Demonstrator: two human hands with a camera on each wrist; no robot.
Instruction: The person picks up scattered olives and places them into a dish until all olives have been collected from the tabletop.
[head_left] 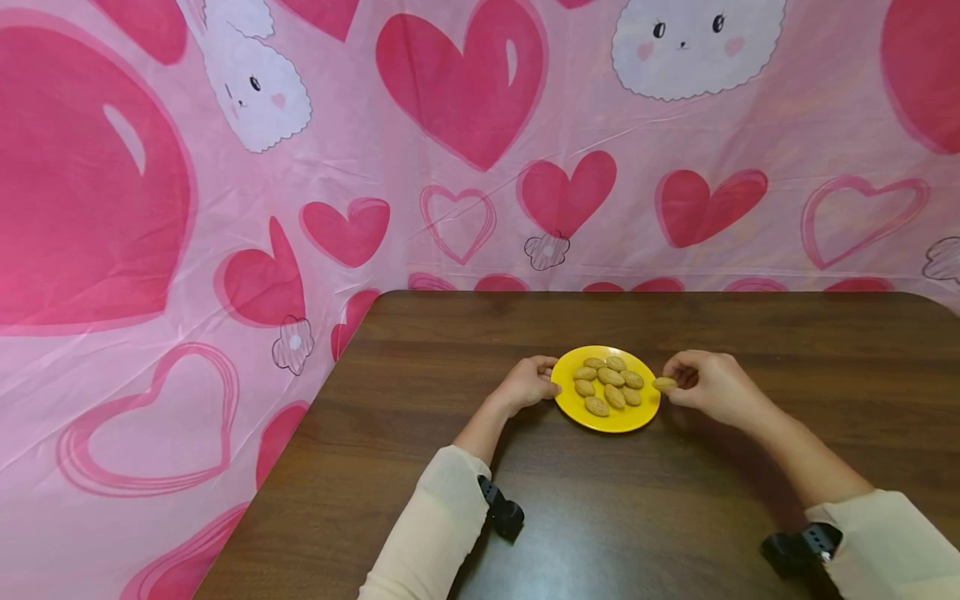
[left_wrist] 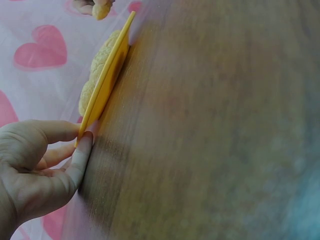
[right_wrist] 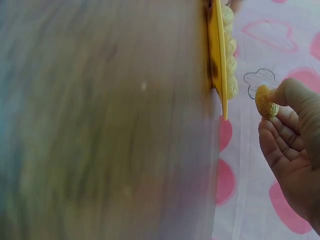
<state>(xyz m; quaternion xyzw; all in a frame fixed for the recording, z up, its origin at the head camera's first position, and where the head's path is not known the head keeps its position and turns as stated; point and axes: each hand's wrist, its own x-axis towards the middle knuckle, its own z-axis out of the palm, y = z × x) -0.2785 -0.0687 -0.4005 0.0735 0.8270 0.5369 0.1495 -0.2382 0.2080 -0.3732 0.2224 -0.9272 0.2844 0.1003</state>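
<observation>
A yellow plate point(head_left: 622, 422) carries several oval, tan, rough-surfaced nut-like pieces point(head_left: 611, 377). At its left rim, my left hand point(head_left: 527, 385) pinches the edge between thumb and fingers. The left wrist view shows the plate point(left_wrist: 106, 90) edge-on, with the thumb point(left_wrist: 81, 155) against its underside at the rim. Just off the right rim, my right hand point(head_left: 716, 388) pinches one such nut-like piece point(head_left: 664, 384) between thumb and fingers. That piece point(right_wrist: 266, 102) shows a pitted surface in the right wrist view, held above the plate's level.
A dark brown wooden table point(head_left: 420, 367) lies under the plate. Behind it and along its left side hangs a pink cloth point(head_left: 360, 108) with hearts and white animal faces. Black cameras point(head_left: 505, 515) sit on both wrists, over pale sleeves.
</observation>
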